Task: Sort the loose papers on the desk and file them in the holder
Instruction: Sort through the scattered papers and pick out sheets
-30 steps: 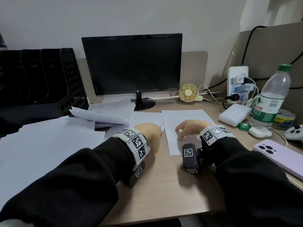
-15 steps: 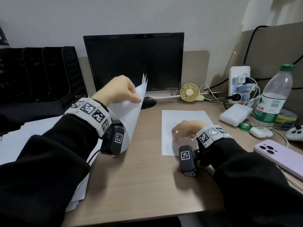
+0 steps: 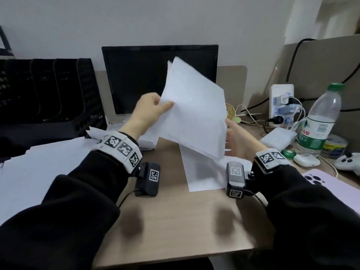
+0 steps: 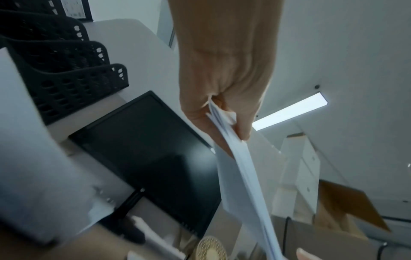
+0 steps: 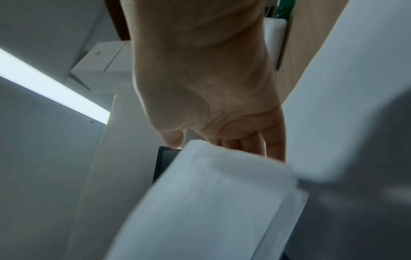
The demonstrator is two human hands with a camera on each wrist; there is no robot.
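Observation:
My left hand (image 3: 153, 112) pinches a thin stack of white papers (image 3: 194, 110) by its left edge and holds it up in front of the monitor; the left wrist view shows thumb and fingers clamped on the papers (image 4: 242, 176). My right hand (image 3: 237, 141) is raised off the desk, fingers straight, just behind the stack's right edge; contact is unclear. In the right wrist view the right hand (image 5: 224, 139) is open above the papers (image 5: 211, 202). One sheet (image 3: 202, 176) lies flat below. More loose papers (image 3: 44, 164) cover the desk's left. The black mesh holder (image 3: 48, 94) stands at the back left.
A black monitor (image 3: 136, 78) stands behind the papers. To the right are a power strip (image 3: 282, 102), a white box (image 3: 278, 138), a water bottle (image 3: 321, 121), an earbud case (image 3: 306, 160), a game controller (image 3: 348, 164) and a pink phone (image 3: 335, 189).
The left hand has lifted the stack higher and swung it right, in front of the monitor. The right hand has risen off the flat sheet toward the stack's right edge.

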